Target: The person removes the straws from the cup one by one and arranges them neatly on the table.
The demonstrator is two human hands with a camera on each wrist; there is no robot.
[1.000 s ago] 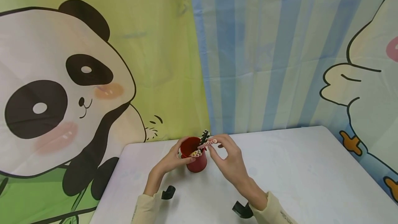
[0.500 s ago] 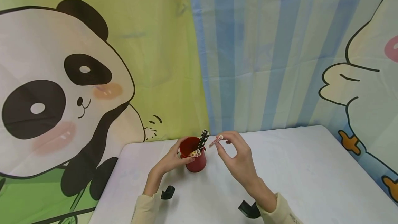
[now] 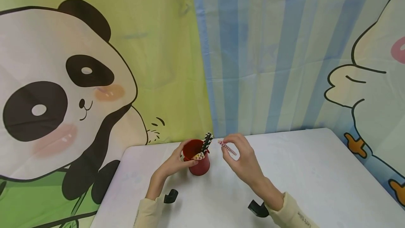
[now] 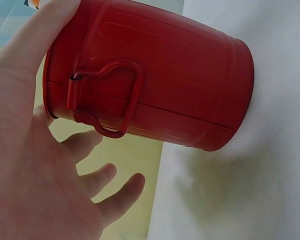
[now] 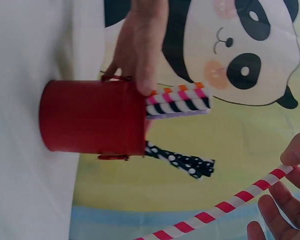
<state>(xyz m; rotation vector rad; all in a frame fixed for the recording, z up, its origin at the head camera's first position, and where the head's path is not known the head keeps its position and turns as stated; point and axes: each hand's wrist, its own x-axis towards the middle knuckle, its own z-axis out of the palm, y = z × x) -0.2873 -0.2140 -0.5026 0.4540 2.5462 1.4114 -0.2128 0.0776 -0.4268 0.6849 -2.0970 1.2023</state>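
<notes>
Nearest the viewer, two cream sleeves entered from the lower edge, each with a black wrist mount [image 3: 171, 196] beside it on the white table [image 3: 303, 171]. The left hand [image 3: 173, 163] gripped the red metal bucket [image 3: 199, 161], which stood upright on the table near its far edge; the thumb lay over the rim and the fingers curled round the far wall, beside the wire side handle [image 4: 107, 97] seen in the left wrist view. The right hand [image 3: 242, 156] was raised just to the right of the bucket and apart from it, thumb and fingertips pinching one end of a red-and-white striped paper straw [image 3: 227, 147]. That straw was clear of the bucket and slanted in the air; in the right wrist view it ran diagonally from the fingers [image 5: 295, 157] toward the lower edge of the frame.

Inside the bucket, a cluster of striped straws [image 5: 179, 101] in pink, orange, black and purple leaned against the rim under the left thumb. A black straw with white polka dots [image 5: 182, 161] projected from the opposite side of the opening, tilted outward.

Beyond the table hung a printed backdrop: a cartoon panda [image 3: 60, 90] on green at the left, blue and cream vertical stripes [image 3: 269, 55] at centre, and a white cartoon bird [image 3: 373, 90] at the right.
</notes>
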